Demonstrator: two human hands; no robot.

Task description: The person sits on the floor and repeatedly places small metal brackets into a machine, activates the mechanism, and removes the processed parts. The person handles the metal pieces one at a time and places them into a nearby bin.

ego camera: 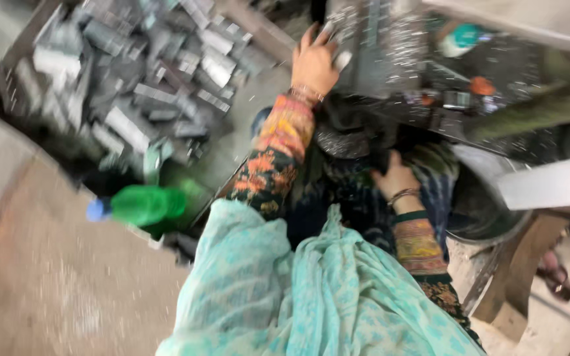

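Two bare hands are in view from the head camera, and the picture is blurred by motion. Left hand point(313, 62) reaches forward and up, fingers point(308, 37) spread and resting on the edge of a dark metal machine bed point(390, 46) strewn with bright shavings; a small pale metal piece point(342, 60) sits just beside the hand on its thumb side, touching it, though whether it is gripped cannot be told. Right hand point(396, 177) lies lower, near the body, fingers curled against dark patterned cloth point(338, 198); what they close on, if anything, cannot be told. Both wrists carry bangles and patterned sleeves. To the left of the left arm stands a bin point(8, 59) heaped with grey metal blocks point(133, 86). A green plastic bottle point(143, 204) with a blue cap lies on its side below that heap. A round metal basin point(489, 211) sits to the right of the right hand. A turquoise scarf point(311, 290) fills the lower foreground
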